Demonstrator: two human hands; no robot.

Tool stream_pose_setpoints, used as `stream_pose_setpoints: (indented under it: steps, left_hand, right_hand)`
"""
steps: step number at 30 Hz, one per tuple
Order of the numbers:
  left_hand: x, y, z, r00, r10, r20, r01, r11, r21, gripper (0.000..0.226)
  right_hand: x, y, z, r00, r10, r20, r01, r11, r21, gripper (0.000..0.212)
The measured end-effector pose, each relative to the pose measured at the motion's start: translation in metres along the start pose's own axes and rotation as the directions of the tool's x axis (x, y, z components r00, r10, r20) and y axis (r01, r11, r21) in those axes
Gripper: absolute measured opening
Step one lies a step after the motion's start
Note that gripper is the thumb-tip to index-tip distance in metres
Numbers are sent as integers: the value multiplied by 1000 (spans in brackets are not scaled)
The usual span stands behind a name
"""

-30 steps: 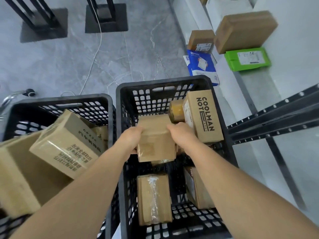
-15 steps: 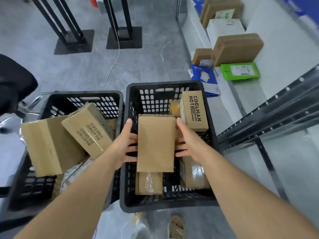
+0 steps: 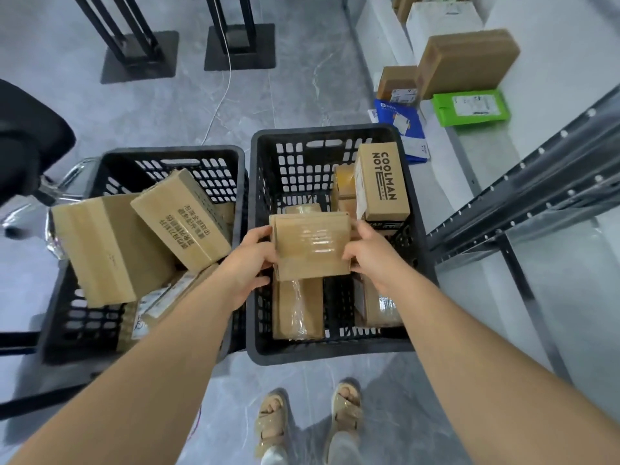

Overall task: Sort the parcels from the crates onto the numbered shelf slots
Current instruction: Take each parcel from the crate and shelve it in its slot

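Note:
A taped brown cardboard parcel (image 3: 312, 245) hangs above the right black crate (image 3: 322, 352). My left hand (image 3: 250, 260) grips its left edge and my right hand (image 3: 369, 251) grips its right edge. Below it in that crate lie several more brown parcels, among them a box printed COOLMAN NOTE (image 3: 382, 182) and a film-wrapped one (image 3: 297, 307). The left black crate (image 3: 80, 333) holds larger brown boxes (image 3: 181, 219). The metal shelf frame (image 3: 523, 203) runs along the right.
A low white ledge on the right carries a green parcel (image 3: 469, 107), a brown box (image 3: 466, 62) and a white one. Blue mailers (image 3: 401, 120) lie on the floor beyond the right crate. Black stand bases (image 3: 240, 47) and a dark chair (image 3: 23, 142) stand at left.
The parcel was lifted out of the right crate and turned in both hands, showing its taped face now. The view has pulled back and up, revealing my feet.

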State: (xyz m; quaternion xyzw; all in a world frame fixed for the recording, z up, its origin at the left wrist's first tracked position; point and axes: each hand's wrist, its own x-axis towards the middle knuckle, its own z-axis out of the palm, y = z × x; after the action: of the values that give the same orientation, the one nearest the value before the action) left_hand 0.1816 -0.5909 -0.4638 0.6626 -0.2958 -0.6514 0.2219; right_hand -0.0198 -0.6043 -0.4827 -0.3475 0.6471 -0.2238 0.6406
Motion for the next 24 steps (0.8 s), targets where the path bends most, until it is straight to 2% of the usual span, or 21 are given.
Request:
stream_pose_setpoints:
  steps: [2, 3, 4, 7, 10, 13, 21, 24]
  left_hand:
    - [-4, -5, -7, 1000, -25, 12, 25, 998, -56, 32]
    - [-7, -7, -8, 998, -56, 15, 56, 997, -58, 31]
    - [-9, -11, -9, 996, -91, 14, 92, 995, -36, 35]
    - [-8, -27, -9, 992, -123, 24, 123, 992, 3, 25]
    - [-4, -44, -12, 993, -111, 48, 110, 994, 12, 48]
    - [-5, -53, -14, 991, -94, 97, 90, 995, 44, 64]
    - [-2, -70, -19, 992, -34, 125, 25, 997, 78, 70]
    - [4, -76, -16, 993, -33, 117, 20, 993, 113, 73]
  right_hand:
    - [-5, 7, 6, 998, 42, 49, -47, 994, 97, 37]
    - [-8, 11, 10, 995, 76, 64, -85, 987, 140, 23]
    - [-10, 15, 14, 993, 107, 59, -114, 985, 129, 17]
    - [-8, 32, 24, 991, 132, -24, -133, 991, -26, 25]
    - [-10, 48, 31, 994, 109, -25, -112, 981, -156, 49]
    - [-14, 55, 33, 995, 95, 6, -92, 978, -186, 65]
    - [-13, 60, 35, 997, 67, 37, -58, 978, -199, 72]
    - [-7, 66, 35, 998, 55, 24, -49, 979, -200, 66]
